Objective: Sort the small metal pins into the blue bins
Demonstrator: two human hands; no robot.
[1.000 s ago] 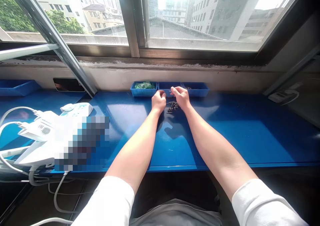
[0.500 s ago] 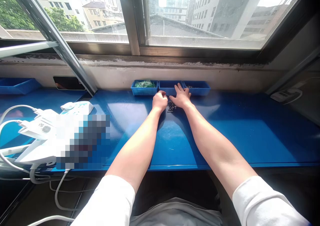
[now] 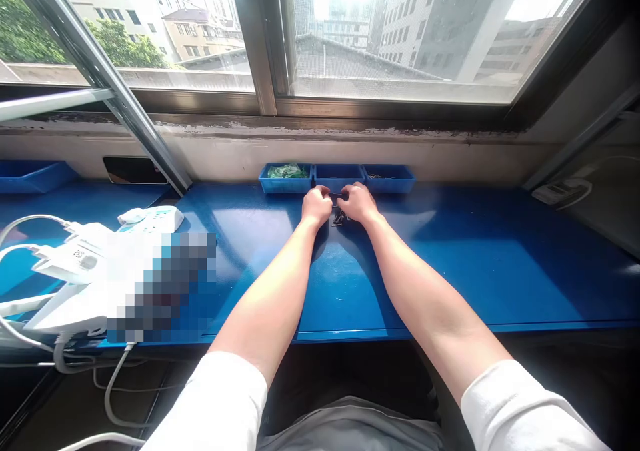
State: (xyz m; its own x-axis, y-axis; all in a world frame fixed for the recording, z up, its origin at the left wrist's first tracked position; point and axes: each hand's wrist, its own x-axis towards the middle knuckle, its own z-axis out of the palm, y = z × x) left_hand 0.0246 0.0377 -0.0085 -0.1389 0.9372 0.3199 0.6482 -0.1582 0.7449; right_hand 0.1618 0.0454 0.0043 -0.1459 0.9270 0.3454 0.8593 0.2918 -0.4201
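Over the blue tabletop (image 3: pixel 345 284), my left hand (image 3: pixel 317 206) is closed, fingers curled inward at the front edge of the bins. Facing it, my right hand (image 3: pixel 360 203) is also closed, thumb and fingers drawn together. A small dark, thin thing shows between the fingertips of both hands, too small to name. Just below them lies a little pile of dark metal pieces like screws (image 3: pixel 339 220). Behind the hands stand three joined blue bins: the left bin (image 3: pixel 285 186) has green-and-clear plastic bags, the middle bin (image 3: pixel 339 171) shows a bare inside, the right bin (image 3: pixel 393 186) holds small metal pieces.
A white power strip (image 3: pixel 155 219) with plugs and cables occupies the left of the table, next to a pixelated dark area. A phone-like dark slab (image 3: pixel 131 170) leans on the wall. Another blue tray (image 3: pixel 35 176) stands far left, behind a metal post (image 3: pixel 135 118).
My right hand has drawn back from the middle bin, and its spread fingers have closed near the left hand. The left hand stays closed. The view has shifted slightly.
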